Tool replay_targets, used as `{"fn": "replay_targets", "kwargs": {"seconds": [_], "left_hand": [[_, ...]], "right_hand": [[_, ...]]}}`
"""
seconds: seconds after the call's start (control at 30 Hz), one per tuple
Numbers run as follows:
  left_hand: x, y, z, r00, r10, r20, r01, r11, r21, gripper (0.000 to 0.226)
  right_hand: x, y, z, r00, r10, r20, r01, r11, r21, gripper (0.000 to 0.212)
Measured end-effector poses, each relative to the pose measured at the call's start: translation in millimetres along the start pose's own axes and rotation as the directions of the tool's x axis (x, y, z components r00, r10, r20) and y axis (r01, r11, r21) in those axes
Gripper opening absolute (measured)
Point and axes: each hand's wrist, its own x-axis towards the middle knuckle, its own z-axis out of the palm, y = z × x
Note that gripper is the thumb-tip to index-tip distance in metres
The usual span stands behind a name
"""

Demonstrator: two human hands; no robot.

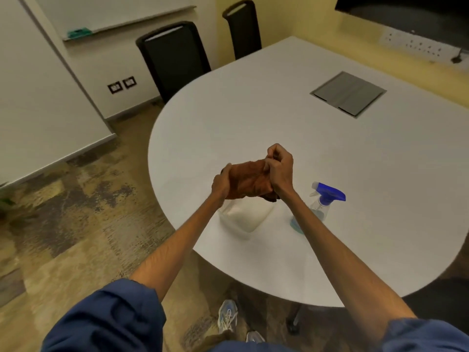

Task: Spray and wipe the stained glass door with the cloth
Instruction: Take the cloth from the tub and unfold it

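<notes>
Rust-brown fabric filled the middle of the view: the cloth (250,180) was bunched between both hands above the white table (279,102). The left hand (222,184) gripped its near-left end with curled fingers. The right hand (279,168) pinched the far-right end, fingers folded tight into the fabric, so the cloth stretched between the two as a loose, creased wad. It hung clear of the tabletop, directly over a clear plastic container (243,217) that stood near the table's rounded edge.

The spray bottle (327,194), clear with a blue trigger head and some blue liquid inside, stood on the table just to the right of the right forearm, touched by neither hand.

As for progress, the job looked barely begun. No glass door showed in this view, so whether it had been sprayed or wiped could not be told. From how things lay, the person seemed to be readying the cloth, perhaps folding or wringing it, with the spraying and wiping yet to come. The bottle would need picking up, most easily by the right hand, which was nearest it, and that hand would first have to let go of the cloth.
</notes>
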Motion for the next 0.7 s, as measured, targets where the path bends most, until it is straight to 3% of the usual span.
{"fn": "replay_targets", "kwargs": {"seconds": [0.07, 0.17, 0.33, 0.47, 0.53, 0.7], "left_hand": [[-15, 5, -7, 0.994, -0.101, 0.029, 0.104, 0.987, -0.126, 0.067], [-39, 7, -23, 0.993, -0.120, -0.007, 0.115, 0.965, -0.234, 0.061], [-72, -4, -67, 0.968, -0.029, -0.250, -0.034, 0.969, -0.247, 0.035], [-101, -19, -104, 0.910, 0.026, -0.414, -0.181, 0.922, -0.341, 0.032], [-119, -29, -121, 0.870, 0.043, -0.492, -0.254, 0.893, -0.371, 0.020], [-168, -50, -159, 0.810, 0.041, -0.584, -0.306, 0.880, -0.363, 0.023]], "right_hand": [[-2, -13, 4, 0.999, -0.011, 0.037, 0.010, 1.000, 0.022, 0.020], [-8, -26, 11, 0.997, 0.001, 0.076, -0.005, 0.999, 0.049, 0.030], [-28, -29, 22, 0.979, 0.022, 0.204, -0.031, 0.999, 0.041, 0.028], [-61, -27, 39, 0.944, 0.057, 0.325, -0.075, 0.996, 0.044, 0.023], [-81, -29, 53, 0.922, 0.063, 0.383, -0.088, 0.995, 0.048, 0.021], [-136, -40, 85, 0.798, 0.058, 0.600, -0.085, 0.996, 0.017, 0.015]]}}
